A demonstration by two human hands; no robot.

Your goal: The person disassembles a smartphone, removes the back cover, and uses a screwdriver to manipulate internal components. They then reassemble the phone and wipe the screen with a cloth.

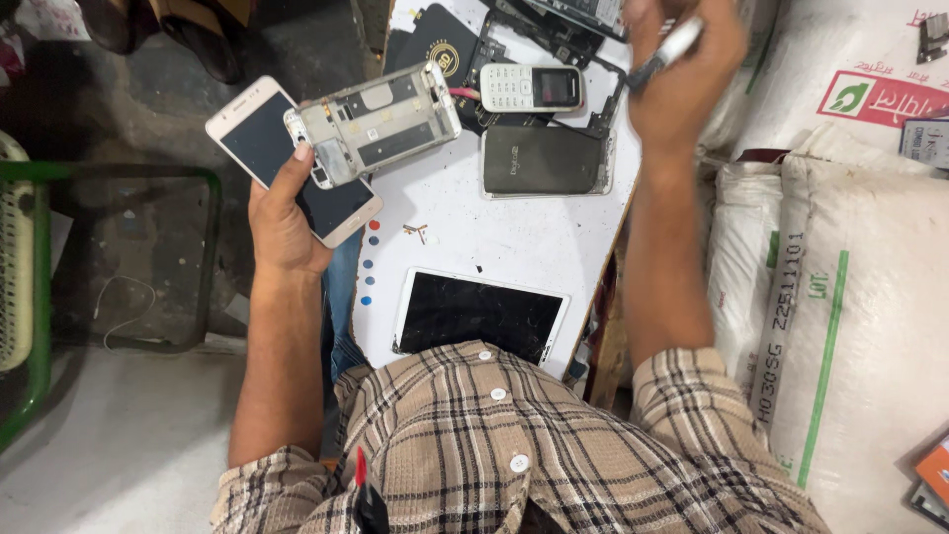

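My left hand (282, 222) grips a white smartphone (259, 133) with a dark screen, together with a bare metal phone frame (381, 119) that lies across its top; the thumb presses on the frame's end. My right hand (682, 69) is raised over the far edge of the white board (465, 232), its fingers closed round a slim metal tool with a pale handle (667, 51). A small keypad phone (532, 87) and a dark phone body (544, 158) lie on the board between my hands.
A tablet with a cracked dark screen (479, 314) lies near my chest. More phone parts (563, 25) lie at the board's far end. Large white sacks (850, 287) stand at the right. A green metal frame (40, 287) stands at the left.
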